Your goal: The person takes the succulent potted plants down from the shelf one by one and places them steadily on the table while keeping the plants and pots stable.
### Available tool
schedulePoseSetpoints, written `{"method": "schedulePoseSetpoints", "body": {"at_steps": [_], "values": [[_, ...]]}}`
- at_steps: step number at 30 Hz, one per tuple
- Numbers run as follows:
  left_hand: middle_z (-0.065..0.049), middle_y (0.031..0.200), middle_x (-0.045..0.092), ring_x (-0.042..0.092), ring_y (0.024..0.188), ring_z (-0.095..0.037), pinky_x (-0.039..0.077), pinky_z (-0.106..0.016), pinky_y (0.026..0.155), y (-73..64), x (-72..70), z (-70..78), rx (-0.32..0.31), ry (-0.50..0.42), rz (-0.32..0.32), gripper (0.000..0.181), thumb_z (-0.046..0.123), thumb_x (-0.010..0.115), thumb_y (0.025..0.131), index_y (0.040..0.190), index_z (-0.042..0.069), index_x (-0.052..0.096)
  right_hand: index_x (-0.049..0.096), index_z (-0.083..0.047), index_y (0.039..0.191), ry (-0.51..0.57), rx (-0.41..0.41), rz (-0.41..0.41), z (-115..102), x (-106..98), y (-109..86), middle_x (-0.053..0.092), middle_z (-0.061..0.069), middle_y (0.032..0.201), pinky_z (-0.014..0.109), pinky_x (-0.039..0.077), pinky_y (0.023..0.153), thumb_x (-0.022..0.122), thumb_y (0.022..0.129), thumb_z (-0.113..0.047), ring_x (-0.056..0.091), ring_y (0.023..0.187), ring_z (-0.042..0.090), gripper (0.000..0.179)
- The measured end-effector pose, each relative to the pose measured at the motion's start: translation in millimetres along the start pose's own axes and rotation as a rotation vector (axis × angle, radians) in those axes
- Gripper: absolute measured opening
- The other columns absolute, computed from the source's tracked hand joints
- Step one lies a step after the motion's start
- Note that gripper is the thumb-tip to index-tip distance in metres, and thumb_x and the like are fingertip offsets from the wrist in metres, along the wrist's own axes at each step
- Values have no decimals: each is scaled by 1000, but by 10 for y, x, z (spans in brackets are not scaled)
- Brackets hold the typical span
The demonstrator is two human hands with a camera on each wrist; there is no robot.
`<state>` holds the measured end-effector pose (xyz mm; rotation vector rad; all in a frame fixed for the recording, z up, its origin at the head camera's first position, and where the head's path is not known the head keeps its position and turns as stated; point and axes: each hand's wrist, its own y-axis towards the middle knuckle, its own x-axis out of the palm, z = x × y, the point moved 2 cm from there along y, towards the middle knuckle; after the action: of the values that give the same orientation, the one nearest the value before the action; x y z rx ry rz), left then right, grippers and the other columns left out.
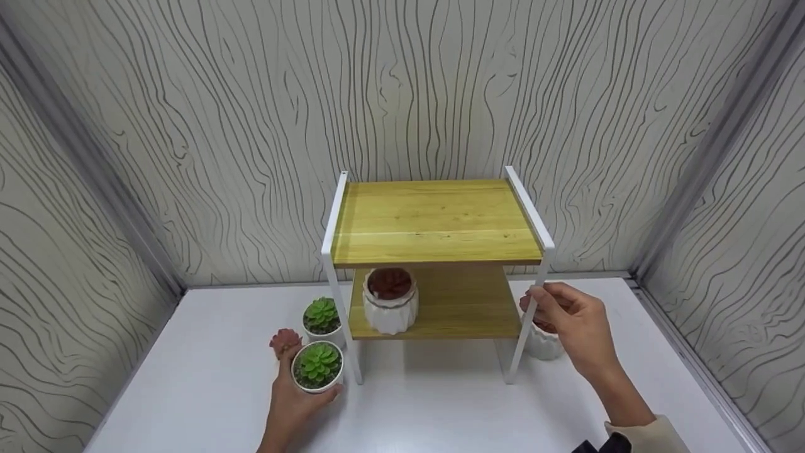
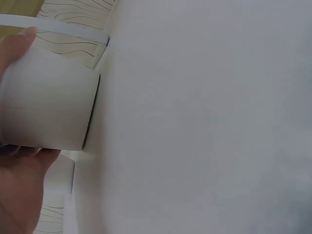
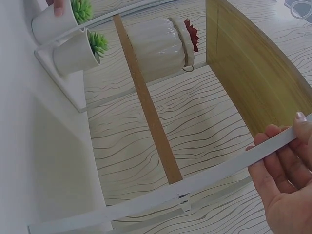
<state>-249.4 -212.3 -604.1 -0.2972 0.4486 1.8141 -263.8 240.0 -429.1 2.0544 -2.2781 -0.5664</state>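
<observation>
My left hand (image 1: 290, 397) grips a small white pot (image 2: 46, 102) holding a green succulent (image 1: 317, 365), left of the shelf's front leg. Whether the pot's base touches the table, I cannot tell. Another potted green succulent (image 1: 322, 316) stands just behind it. A red succulent (image 1: 286, 340) shows beside my left fingers, its lower part hidden by them. On the right, my right hand (image 1: 582, 327) holds the white metal side frame (image 3: 243, 158) of a two-tier wooden shelf (image 1: 434, 220) between thumb and fingers. A ribbed white pot with a dark red succulent (image 1: 390, 302) sits on the lower tier, at its left.
Behind my right hand stands a white pot (image 1: 544, 345) with a red plant, partly hidden by the shelf leg. The white table (image 1: 207, 377) ends at patterned walls (image 1: 251, 157) at the back and sides.
</observation>
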Motion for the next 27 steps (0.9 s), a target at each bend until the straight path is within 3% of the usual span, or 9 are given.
{"method": "schedulePoseSetpoints", "body": {"at_steps": [10, 18, 21, 27], "values": [[-20, 149, 56, 55, 139, -39, 46, -59, 119, -59, 11, -18, -67, -18, -25, 114, 25, 105, 60, 150, 6, 37, 74, 2, 112, -13, 20, -13, 35, -1, -27, 81, 9, 97, 28, 66, 78, 66, 105, -26, 80, 90, 11, 30], [-19, 148, 59, 57, 138, -40, 47, -60, 117, -61, 14, 19, -24, 3, 10, 112, 26, 104, 60, 149, 6, 40, 74, 1, 113, -24, 7, -18, 47, -1, -9, 79, 18, 101, 25, 65, 78, 66, 105, -28, 80, 90, 11, 31], [-20, 148, 59, 57, 139, -41, 46, -61, 118, -71, 9, 50, -13, 27, 19, 112, 26, 104, 60, 150, 5, 40, 73, 2, 114, -16, 10, -21, 51, 2, -2, 80, 16, 100, 25, 65, 78, 66, 105, -28, 80, 89, 12, 32], [-21, 157, 50, 49, 146, -42, 39, -63, 122, -81, 1, 109, -45, 30, 4, 117, 25, 103, 63, 155, 6, 35, 74, -1, 114, -30, 12, -15, 54, -3, -5, 81, 11, 99, 27, 66, 80, 66, 105, -29, 80, 91, 12, 30]]}}
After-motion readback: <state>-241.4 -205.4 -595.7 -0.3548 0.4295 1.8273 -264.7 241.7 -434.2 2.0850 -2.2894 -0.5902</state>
